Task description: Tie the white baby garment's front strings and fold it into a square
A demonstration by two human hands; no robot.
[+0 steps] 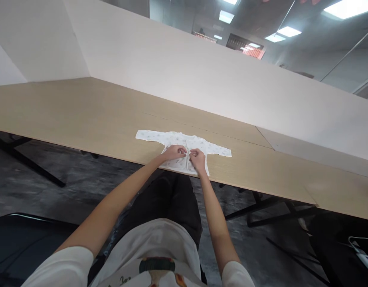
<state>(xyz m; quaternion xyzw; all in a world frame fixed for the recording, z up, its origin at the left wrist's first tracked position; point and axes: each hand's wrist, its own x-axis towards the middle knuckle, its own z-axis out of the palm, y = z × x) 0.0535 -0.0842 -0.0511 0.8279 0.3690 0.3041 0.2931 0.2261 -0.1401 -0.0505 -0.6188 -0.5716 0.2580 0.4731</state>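
White printed cloth, cotton by the look: a small long-sleeved top [199,142] is lying flat, opening upward, hem close to the tabletop's [112,115] near edge. Clock centred on the top, twelve pointing to the far side: sleeves are stretching toward between nine and ten, and toward three; the front opening is running roughly twelve to six.

Handling, judged by eye: light, soft, limp, hardly fragile; probably creasing or sliding under a one-sided tug. Front edges are offering the best hold, thumb against fingertip.

Left hand [175,152] is working just nine-side of the opening, right hand [197,159] just three-side, fingertips nearly meeting. Both grips appear to be pinching the front edges; the exact fold is too small to read. Left forearm [121,195] is reaching in from eight, right forearm [215,215] from five.
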